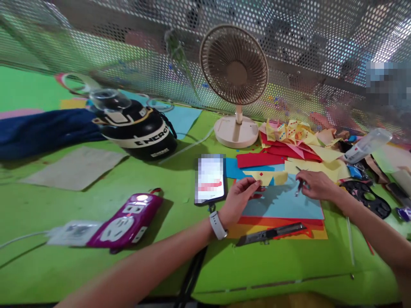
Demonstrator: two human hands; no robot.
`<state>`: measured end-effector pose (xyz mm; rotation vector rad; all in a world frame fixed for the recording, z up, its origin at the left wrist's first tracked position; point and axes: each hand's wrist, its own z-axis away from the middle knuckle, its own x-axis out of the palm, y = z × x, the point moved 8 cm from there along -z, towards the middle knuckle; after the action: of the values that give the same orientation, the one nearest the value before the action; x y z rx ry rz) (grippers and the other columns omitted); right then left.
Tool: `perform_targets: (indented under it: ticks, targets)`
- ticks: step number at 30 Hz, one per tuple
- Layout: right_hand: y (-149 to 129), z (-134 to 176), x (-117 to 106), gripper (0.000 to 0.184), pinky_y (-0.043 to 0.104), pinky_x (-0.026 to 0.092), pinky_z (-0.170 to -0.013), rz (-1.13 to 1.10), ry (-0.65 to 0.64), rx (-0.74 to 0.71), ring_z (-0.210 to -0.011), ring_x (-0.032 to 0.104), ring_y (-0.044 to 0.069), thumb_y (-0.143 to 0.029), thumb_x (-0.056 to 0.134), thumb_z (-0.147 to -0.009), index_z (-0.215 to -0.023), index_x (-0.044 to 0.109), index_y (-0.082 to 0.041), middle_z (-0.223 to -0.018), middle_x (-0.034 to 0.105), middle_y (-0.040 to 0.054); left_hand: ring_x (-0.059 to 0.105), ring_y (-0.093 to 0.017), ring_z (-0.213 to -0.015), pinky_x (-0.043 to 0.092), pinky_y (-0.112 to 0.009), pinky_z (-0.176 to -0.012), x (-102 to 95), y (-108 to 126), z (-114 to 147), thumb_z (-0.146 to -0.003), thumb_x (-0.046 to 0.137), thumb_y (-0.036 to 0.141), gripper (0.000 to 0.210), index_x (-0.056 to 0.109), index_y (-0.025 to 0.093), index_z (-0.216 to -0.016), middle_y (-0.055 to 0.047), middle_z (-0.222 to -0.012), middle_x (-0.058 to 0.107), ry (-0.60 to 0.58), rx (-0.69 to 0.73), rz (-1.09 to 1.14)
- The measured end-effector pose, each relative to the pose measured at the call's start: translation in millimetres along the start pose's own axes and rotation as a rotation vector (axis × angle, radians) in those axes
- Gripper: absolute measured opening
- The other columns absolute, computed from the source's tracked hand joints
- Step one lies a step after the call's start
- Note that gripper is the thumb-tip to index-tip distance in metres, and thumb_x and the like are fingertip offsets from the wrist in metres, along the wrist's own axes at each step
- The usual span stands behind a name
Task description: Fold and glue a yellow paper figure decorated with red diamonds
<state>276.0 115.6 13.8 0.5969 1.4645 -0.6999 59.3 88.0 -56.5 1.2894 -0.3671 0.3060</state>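
My left hand (242, 199) pinches a yellow paper strip (276, 178) near its left end, between thumb and fingers. The strip has a red diamond and blue patches on it, and is held above light blue paper sheets (282, 205). To its right, my right hand (316, 184) is closed on a small, thin metal tool (300, 185); its exact kind is too blurred to tell. A gap separates the tool from the strip. In front of both hands, a box cutter (272, 234) lies across the lower edge of the stacked red and orange sheets (316, 229).
A phone (210, 177) lies left of the paper, with a fan (237, 77) behind. Folded yellow paper pieces (293, 130) and a clear bottle (367, 145) are at back right. A black jug (138, 132) and purple power strip (128, 220) occupy the left.
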Motion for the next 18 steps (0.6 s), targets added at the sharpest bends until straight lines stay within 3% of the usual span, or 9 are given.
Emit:
perform_targets:
  ticks: [4,6,8,10,12,15,18]
  targets:
    - [22,10,-25,0.027,0.028,0.046,-0.067,-0.355,0.313,0.089,-0.073,0.060,0.016,-0.020,0.055,-0.078,-0.105,0.060,-0.019,-0.085,0.064,0.0033,0.069,-0.014,-0.072,0.056,-0.024,-0.065,0.8,0,0,-0.062,0.086,0.043,0.036,0.064,0.019,-0.077,0.001,-0.074,0.069,-0.009,-0.008,0.020]
    - [39,10,-28,0.020,0.026,0.045,-0.060,-0.585,0.460,0.233,-0.065,0.056,0.014,-0.030,0.053,-0.086,-0.101,0.061,-0.020,-0.077,0.060,0.0008,0.069,-0.014,-0.071,0.056,-0.024,-0.066,1.0,0,1,-0.063,0.085,0.042,0.034,0.065,0.019,-0.077,0.001,-0.074,0.069,-0.013,-0.012,0.014]
    - [52,5,-21,0.025,0.024,0.039,-0.050,-0.800,0.549,0.377,-0.055,0.049,0.012,-0.040,0.049,-0.090,-0.099,0.061,-0.021,-0.068,0.056,-0.0021,0.069,-0.014,-0.071,0.056,-0.025,-0.066,1.1,0,1,-0.064,0.085,0.042,0.033,0.065,0.019,-0.077,0.001,-0.074,0.069,-0.016,-0.014,0.002]
    - [52,-8,-12,0.031,0.022,0.038,-0.047,-0.970,0.547,0.405,-0.050,0.046,0.010,-0.045,0.050,-0.090,-0.106,0.059,-0.021,-0.069,0.057,-0.0031,0.069,-0.014,-0.071,0.056,-0.025,-0.066,1.1,0,1,-0.065,0.084,0.041,0.032,0.066,0.019,-0.077,0.001,-0.074,0.069,-0.018,-0.016,-0.003]
    - [45,-24,-8,0.035,0.023,0.044,-0.051,-1.049,0.494,0.334,-0.054,0.052,0.010,-0.046,0.054,-0.088,-0.112,0.057,-0.022,-0.079,0.061,-0.0010,0.069,-0.014,-0.072,0.056,-0.024,-0.065,1.1,-1,1,-0.065,0.084,0.041,0.031,0.066,0.019,-0.077,0.001,-0.074,0.069,-0.019,-0.018,0.002]
    - [34,-42,-5,0.035,0.028,0.053,-0.062,-0.964,0.359,0.226,-0.069,0.062,0.014,-0.049,0.052,-0.088,-0.106,0.062,-0.021,-0.095,0.065,0.0049,0.069,-0.014,-0.072,0.055,-0.023,-0.064,0.7,-3,0,-0.064,0.085,0.042,0.033,0.066,0.018,-0.076,0.001,-0.074,0.069,-0.021,-0.019,0.006]
    - [34,-48,2,0.035,0.029,0.055,-0.066,-0.811,0.224,0.230,-0.083,0.065,0.020,-0.052,0.052,-0.087,-0.084,0.068,-0.021,-0.093,0.069,0.0078,0.068,-0.013,-0.071,0.055,-0.023,-0.064,-0.1,-4,-1,-0.064,0.085,0.043,0.034,0.066,0.017,-0.076,0.001,-0.073,0.069,-0.024,-0.023,-0.002]
